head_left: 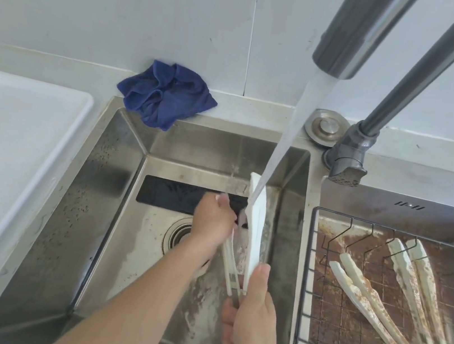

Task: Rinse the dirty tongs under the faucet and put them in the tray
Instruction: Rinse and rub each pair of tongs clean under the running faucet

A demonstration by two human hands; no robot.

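Observation:
A pair of white tongs (255, 229) stands tip-up over the left sink basin (117, 185), and water from the grey faucet (348, 42) runs onto its upper tip. My right hand (253, 311) grips the tongs at the handle end, thumb on the white arm. My left hand (212, 222) curls round the other arm of the tongs, close to its tip. Two more pairs of tongs, streaked brown, lie in the wire rack: one (376, 309) in front, one (420, 289) behind. The white tray (18, 140) sits on the counter at the left and holds nothing.
A crumpled blue cloth (166, 95) lies on the sink's back rim. The drain (178, 235) is below my left hand. The wire rack (306, 272) fills the stained right basin. The faucet base (345, 157) and a round metal cap (327, 126) stand behind.

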